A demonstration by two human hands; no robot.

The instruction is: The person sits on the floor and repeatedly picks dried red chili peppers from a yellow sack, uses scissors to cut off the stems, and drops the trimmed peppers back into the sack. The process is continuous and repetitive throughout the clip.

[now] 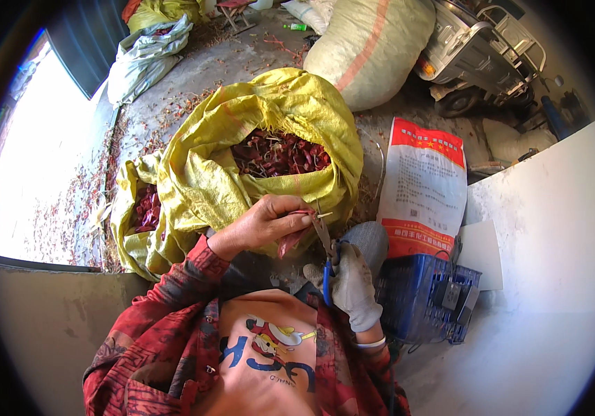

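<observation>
Bare, my left hand [271,221] pinches a dried red chili pepper [291,242] whose pale stem points right. My right hand [352,286], in a pale work glove, grips the blue-handled scissors or snips [327,278]; the metal blades meet the pepper near its stem. Just beyond both hands stands a large yellow woven sack [203,151], rolled open, with dried red peppers [281,153] inside. To its left a smaller yellow sack [128,234] holds more red peppers [147,210]. Whether the blades are fully closed is hard to tell.
A blue plastic crate [412,296] stands at right, beside a printed red and white sack [422,187]. A bulging pale sack [375,47] and a cargo tricycle [464,57] are farther back. Pepper debris litters the floor. A pale open sack [144,62] stands at upper left.
</observation>
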